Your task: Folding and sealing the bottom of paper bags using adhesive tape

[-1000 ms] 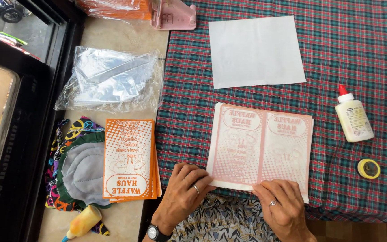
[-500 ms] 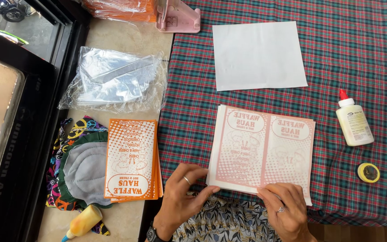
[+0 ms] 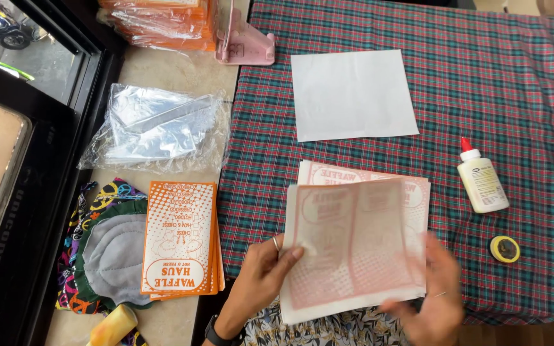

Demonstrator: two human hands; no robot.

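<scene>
The left hand [image 3: 261, 272] pinches the left edge of a translucent printed paper sheet [image 3: 354, 247] between thumb and fingers, a ring showing on one finger and a dark watch [image 3: 216, 333] at the wrist. The right hand [image 3: 434, 291] is blurred at the sheet's lower right corner; it touches the paper, but whether it grips it cannot be told. The sheet is lifted off the table and tilted toward the camera, so its reddish halftone print shows through from the back, pale and reversed. A second ago the same paper lay flat and spread open on the plaid tablecloth [image 3: 514, 83] with both hands pressing its near edge; now it is raised, with a second printed layer [image 3: 367, 174] showing just behind its top edge.

Beyond it a blank white sheet [image 3: 352, 94] lies flat on the cloth, unmoved. To the right stand a white glue bottle with a red cap [image 3: 481, 181] and, nearer, a small yellow tape roll [image 3: 504, 248]. Left of the cloth, on the beige counter, lies a stack of orange printed bags [image 3: 179, 238], a crumpled clear plastic wrapper [image 3: 158, 128] and a patterned fabric piece [image 3: 100, 250].
</scene>
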